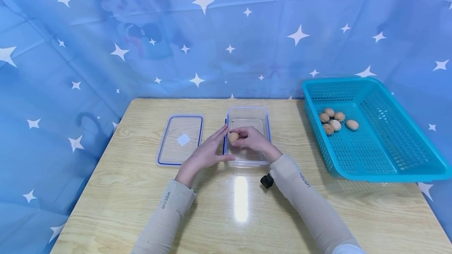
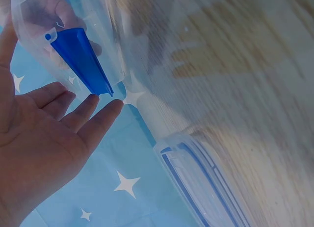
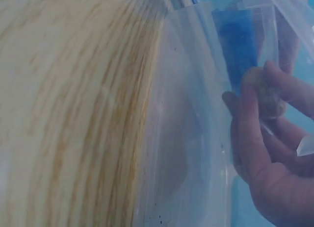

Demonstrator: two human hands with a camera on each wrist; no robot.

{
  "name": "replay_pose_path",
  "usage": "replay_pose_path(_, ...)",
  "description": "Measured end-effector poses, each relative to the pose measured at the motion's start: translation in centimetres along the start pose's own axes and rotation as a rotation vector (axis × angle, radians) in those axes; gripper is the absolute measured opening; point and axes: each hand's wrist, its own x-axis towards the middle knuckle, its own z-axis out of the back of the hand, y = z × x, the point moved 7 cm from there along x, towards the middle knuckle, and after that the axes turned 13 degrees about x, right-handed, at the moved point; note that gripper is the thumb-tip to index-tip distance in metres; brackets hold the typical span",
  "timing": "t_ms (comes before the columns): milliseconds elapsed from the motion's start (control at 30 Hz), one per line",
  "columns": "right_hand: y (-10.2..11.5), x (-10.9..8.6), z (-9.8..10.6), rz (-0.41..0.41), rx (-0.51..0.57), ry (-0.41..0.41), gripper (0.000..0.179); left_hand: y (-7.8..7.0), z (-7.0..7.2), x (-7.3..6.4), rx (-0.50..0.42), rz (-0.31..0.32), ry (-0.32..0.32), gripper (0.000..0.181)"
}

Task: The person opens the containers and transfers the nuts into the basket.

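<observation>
In the head view, a clear plastic box (image 1: 248, 163) with blue side clips stands open near the table's middle. Inside its left part, my right hand (image 1: 252, 138) pinches a light-brown walnut (image 1: 233, 137) between thumb and fingers. The right wrist view shows this walnut (image 3: 265, 92) through the clear wall. My left hand (image 1: 208, 150) rests along the box's left side with fingers extended. Seen from the left wrist, that hand (image 2: 54, 134) has its fingertips beside the blue clip (image 2: 81, 60). Several more walnuts (image 1: 335, 125) lie in the turquoise basket (image 1: 378, 148) at right.
The box's clear lid (image 1: 170, 154), with a blue seal and a white square label (image 1: 183, 139), lies on the wooden table (image 1: 116, 191) left of the box. A blue star-patterned curtain (image 1: 247, 62) hangs behind the table. A small black device (image 1: 267, 180) sits under the right wrist.
</observation>
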Motion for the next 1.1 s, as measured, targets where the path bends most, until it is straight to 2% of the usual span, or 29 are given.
replay_pose_path(133, 0.3, 0.1, 0.1, 0.015, 0.044, -0.016, 0.053, 0.1, 0.1, 0.0, 0.002, 0.002, -0.004, 0.101)
replay_pose_path(367, 0.6, -0.2, 0.6, -0.015, 0.075, -0.110, 0.046, 0.2, 0.1, 0.0, 0.002, -0.001, -0.004, 0.101)
replay_pose_path(567, 1.0, -0.4, 1.3, 0.043, 0.042, -0.199, 0.047, 0.1, -0.1, -0.1, -0.005, 0.012, -0.010, 0.101)
replay_pose_path(700, 0.7, -0.7, 1.6, 0.060, -0.015, -0.198, 0.044, -0.1, -0.6, -0.2, -0.013, 0.013, 0.004, 0.100)
replay_pose_path(767, 0.8, -1.2, 2.0, 0.066, -0.006, -0.185, 0.044, -0.2, -0.9, -0.3, -0.006, 0.011, 0.013, 0.100)
replay_pose_path(933, 3.2, -2.7, 4.3, 0.102, 0.075, -0.184, 0.047, -0.1, -1.1, -0.2, 0.005, 0.016, 0.010, 0.101)
replay_pose_path(1100, 6.6, -4.9, 8.5, 0.091, 0.079, -0.229, 0.052, -0.1, -0.6, 0.0, 0.007, 0.004, -0.007, 0.100)
